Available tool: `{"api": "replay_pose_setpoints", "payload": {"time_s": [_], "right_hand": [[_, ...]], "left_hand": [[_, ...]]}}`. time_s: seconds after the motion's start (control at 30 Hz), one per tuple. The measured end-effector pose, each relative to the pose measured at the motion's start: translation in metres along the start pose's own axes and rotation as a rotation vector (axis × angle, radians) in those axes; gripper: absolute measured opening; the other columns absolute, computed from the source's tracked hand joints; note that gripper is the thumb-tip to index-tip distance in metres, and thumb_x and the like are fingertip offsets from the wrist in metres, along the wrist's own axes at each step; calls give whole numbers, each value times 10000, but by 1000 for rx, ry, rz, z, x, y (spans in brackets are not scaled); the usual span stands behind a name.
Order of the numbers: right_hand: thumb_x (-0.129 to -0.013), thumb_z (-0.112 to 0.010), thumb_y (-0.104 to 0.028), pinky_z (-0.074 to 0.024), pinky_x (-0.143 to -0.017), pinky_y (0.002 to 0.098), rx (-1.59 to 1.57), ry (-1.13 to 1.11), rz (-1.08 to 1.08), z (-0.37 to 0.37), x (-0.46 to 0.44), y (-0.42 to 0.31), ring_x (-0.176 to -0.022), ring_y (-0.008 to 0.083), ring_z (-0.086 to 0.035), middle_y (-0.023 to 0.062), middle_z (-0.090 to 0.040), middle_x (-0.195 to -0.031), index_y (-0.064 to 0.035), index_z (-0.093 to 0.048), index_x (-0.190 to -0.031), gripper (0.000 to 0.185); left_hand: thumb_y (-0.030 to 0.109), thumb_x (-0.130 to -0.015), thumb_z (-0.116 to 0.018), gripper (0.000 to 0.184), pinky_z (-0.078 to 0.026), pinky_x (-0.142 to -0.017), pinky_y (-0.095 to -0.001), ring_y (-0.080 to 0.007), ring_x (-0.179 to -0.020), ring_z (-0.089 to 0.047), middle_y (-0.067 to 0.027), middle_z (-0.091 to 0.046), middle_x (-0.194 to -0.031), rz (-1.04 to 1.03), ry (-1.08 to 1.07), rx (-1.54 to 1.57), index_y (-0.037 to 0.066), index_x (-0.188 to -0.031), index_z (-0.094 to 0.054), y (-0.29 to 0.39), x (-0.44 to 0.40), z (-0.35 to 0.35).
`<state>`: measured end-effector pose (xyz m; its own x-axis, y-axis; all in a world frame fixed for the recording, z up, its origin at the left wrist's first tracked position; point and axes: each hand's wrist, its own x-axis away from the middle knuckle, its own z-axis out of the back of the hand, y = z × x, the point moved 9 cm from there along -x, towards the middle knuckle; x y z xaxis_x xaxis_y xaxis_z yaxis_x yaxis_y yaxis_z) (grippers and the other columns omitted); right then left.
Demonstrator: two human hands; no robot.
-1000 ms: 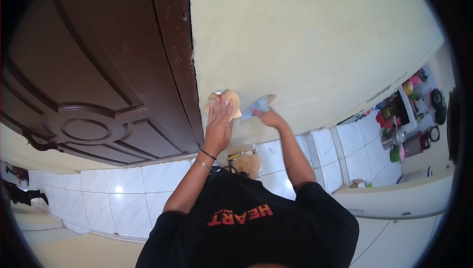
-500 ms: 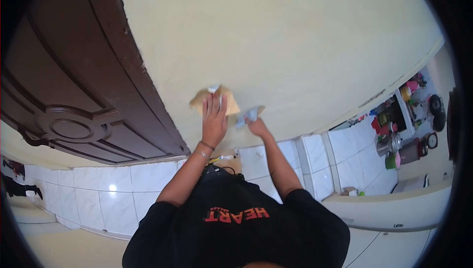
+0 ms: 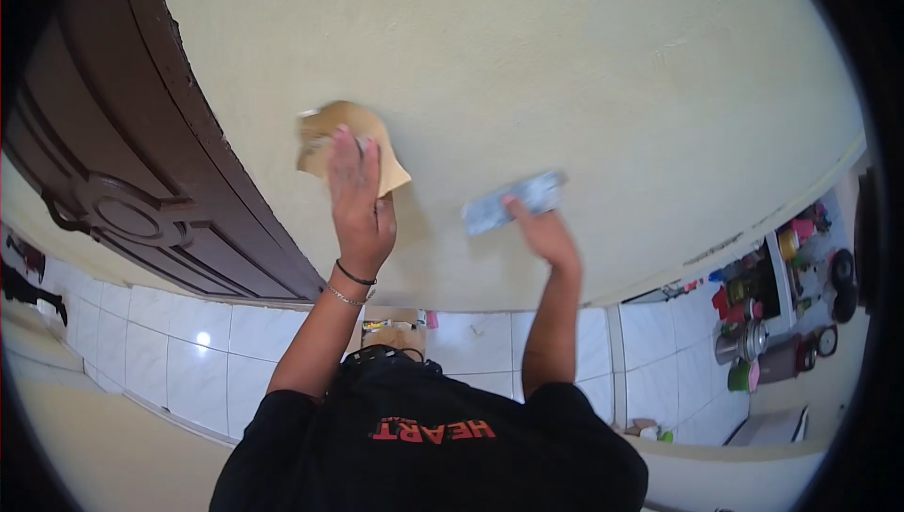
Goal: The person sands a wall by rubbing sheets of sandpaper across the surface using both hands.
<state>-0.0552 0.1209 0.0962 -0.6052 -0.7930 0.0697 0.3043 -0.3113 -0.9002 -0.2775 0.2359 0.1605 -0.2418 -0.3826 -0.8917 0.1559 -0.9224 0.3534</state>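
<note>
My left hand (image 3: 358, 187) lies over a tan sheet, perhaps sandpaper (image 3: 327, 126), on the pale yellow wall (image 3: 527, 51). Its fingers are stretched along the sheet, whose curled edges stand off the wall. Farther right, my right hand (image 3: 544, 230) grips a flat grey-blue tool (image 3: 490, 212) by its near side, thumb on top. The tool is close to the wall; whether it touches is unclear. Black and silver bands circle my left wrist.
A brown panelled door (image 3: 122, 136) stands at the left. Below are white floor tiles (image 3: 476, 343) and a cardboard box (image 3: 400, 335) with small items. At the right are pots (image 3: 753, 338) and other kitchen things. A person's dark-clothed leg (image 3: 33, 294) shows at the far left.
Both hands are now farther apart and higher on the wall. The sheet has moved up and left with my left hand, and the tool is turned more level. The view has shifted right, away from the door.
</note>
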Motion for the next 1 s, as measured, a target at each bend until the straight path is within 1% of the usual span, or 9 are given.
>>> {"api": "replay_pose_setpoints", "payload": {"time_s": [0.13, 0.23, 0.33, 0.47, 0.6, 0.7, 0.77, 0.83, 1.0], "right_hand": [[-880, -562, -337, -389, -941, 354, -104, -108, 43, -118, -38, 169, -1084, 276, -538, 201, -578, -1129, 20, -507, -1168, 463], [-877, -555, -335, -389, -945, 362, 32, -188, -165, -173, -21, 277, -1126, 339, -517, 244, -563, -1146, 31, -493, -1170, 474], [-874, -558, -329, -400, -925, 369, -17, 33, 33, -136, -45, 252, -1111, 357, -519, 246, -571, -1126, 48, -509, -1132, 459], [-885, -563, -298, -426, -866, 338, -44, -6, 152, -39, -21, 45, -957, 246, -570, 165, -610, -1021, 44, -535, -1075, 393], [-894, -551, -247, -435, -844, 328, -150, 84, 235, -28, 8, -44, -912, 224, -572, 151, -617, -968, 33, -562, -1016, 306], [-889, -549, -234, -438, -841, 326, 84, -69, 119, -89, -24, 5, -924, 230, -576, 153, -623, -974, 33, -569, -1016, 297], [-883, -546, -221, -436, -852, 345, 127, -241, 82, -151, -42, 73, -938, 246, -579, 154, -629, -969, 29, -569, -1021, 287], [-877, -554, -240, -430, -867, 371, 208, -280, 99, -203, -56, 157, -939, 266, -581, 159, -629, -949, 40, -573, -987, 301], [-856, -611, -307, -406, -906, 353, 212, -115, 53, -184, -59, 136, -952, 234, -554, 112, -614, -1002, 30, -564, -1029, 382]], "left_hand": [[-43, -728, -494, 627, -171, -1078, -519, -412, -1338, -204, -241, -242, -1437, 58, -239, -239, 43, -1342, -394, -53, 113, -61], [-17, -748, -523, 630, -161, -1084, -507, -409, -1345, -178, -238, -209, -1450, 217, -447, -113, 74, -1355, -383, -64, 171, -61], [-7, -773, -519, 606, -160, -1085, -502, -424, -1345, -167, -253, -180, -1455, 184, -305, -161, 70, -1358, -380, -77, 141, -37], [-33, -750, -499, 623, -155, -1085, -505, -429, -1346, -165, -264, -185, -1450, 96, -75, -95, 42, -1356, -376, -44, 25, 16], [-63, -703, -462, 663, -152, -1088, -508, -403, -1353, -174, -245, -218, -1447, -29, 149, -54, 16, -1355, -369, -19, -5, 51], [-34, -717, -486, 655, -165, -1088, -511, -370, -1354, -198, -212, -247, -1446, -17, 2, -52, 24, -1358, -362, -41, 32, 31], [17, -754, -514, 632, -166, -1090, -506, -373, -1342, -223, -205, -273, -1434, 64, -340, -170, 27, -1362, -343, -82, 87, -15], [38, -766, -523, 627, -170, -1090, -502, -374, -1335, -234, -209, -280, -1427, 106, -365, -166, 29, -1364, -334, -102, 122, -13], [48, -776, -526, 609, -180, -1085, -511, -375, -1326, -253, -219, -294, -1414, 154, -329, -127, 30, -1358, -345, -121, 105, 13]]}}
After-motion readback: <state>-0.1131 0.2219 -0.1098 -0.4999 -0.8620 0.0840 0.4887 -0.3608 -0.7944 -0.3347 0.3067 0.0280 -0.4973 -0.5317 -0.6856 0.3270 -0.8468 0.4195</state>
